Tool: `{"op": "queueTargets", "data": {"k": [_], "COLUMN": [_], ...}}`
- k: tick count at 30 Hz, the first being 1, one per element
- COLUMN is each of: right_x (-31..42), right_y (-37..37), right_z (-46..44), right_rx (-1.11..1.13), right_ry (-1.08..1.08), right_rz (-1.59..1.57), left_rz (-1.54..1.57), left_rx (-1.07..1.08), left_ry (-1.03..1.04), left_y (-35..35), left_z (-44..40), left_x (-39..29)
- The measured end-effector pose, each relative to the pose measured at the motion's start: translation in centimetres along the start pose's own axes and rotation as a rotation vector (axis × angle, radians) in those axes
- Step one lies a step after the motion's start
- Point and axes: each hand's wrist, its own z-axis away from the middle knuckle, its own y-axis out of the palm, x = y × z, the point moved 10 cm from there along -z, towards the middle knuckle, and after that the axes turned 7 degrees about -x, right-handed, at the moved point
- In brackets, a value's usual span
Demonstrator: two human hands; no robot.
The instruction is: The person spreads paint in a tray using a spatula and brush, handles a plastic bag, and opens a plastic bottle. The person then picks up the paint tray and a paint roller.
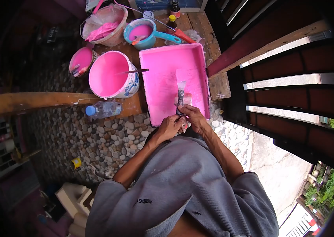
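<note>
Both my hands meet over the near edge of a pink paint tray (151, 85). A putty knife (181, 94) with a dark, paint-spotted handle points away from me, its blade smeared pink. Just behind its handle shows a flat paintbrush (188, 100) with pink paint on it. My left hand (168, 127) is closed at the lower end of the knife's handle. Closed at the brush, my right hand (196, 118) has its fingertips against the knife handle too. The fingers overlap and partly hide both grips.
Left of the tray stand a pink paint bucket (130, 85) with a stick, a smaller paint can (94, 57) and a water bottle (103, 109). Farther back are a blue dipper (148, 42), a messy bucket (124, 17) and small bottles. Dark slats (293, 79) rise at the right.
</note>
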Motion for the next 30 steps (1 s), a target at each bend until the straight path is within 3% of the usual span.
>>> {"op": "queueTargets", "data": {"k": [2,4,12,16,18,20,22,24,25,30], "right_x": [-0.3,0.2,1.6,2.4,3.7,3.8,3.8,5.5,5.6,8.8], "right_y": [-0.1,-0.6,-0.5,-0.3,0.2,-0.2,-1.1,-2.7,-4.2,-4.2], "right_z": [-0.4,0.2,-0.1,0.0,1.0,2.3,2.1,2.8,2.3,5.4], "right_rx": [0.082,0.056,0.026,0.039,0.049,-0.041,-0.009,-0.121,-0.223,-0.286], "right_ry": [-0.003,-0.022,-0.213,-0.246,-0.264,-0.137,-0.231,-0.419,-0.484,-0.583], "right_rz": [0.067,0.12,0.158,0.222,0.219,0.419,0.341,0.497,0.717,0.778], "left_rz": [-0.048,-0.252,0.36,0.348,0.447,0.43,0.413,0.583,0.582,0.483], "left_rx": [0.065,-0.106,-0.162,-0.178,-0.161,-0.193,-0.229,-0.206,-0.206,-0.228], "left_ry": [0.004,0.021,-0.166,-0.185,-0.101,-0.059,-0.017,-0.086,-0.083,-0.004], "left_y": [-0.1,-2.9,-2.5,-2.4,-2.5,-3.3,-4.0,-3.8,-3.8,-4.5], "left_z": [0.1,-0.3,-2.3,-3.9,-4.8,-5.4,-5.6,-4.8,-4.7,-4.8], "left_x": [-0.3,0.2,-2.3,0.0,0.2,0.4,0.0,-0.5,-0.5,-0.4]}}
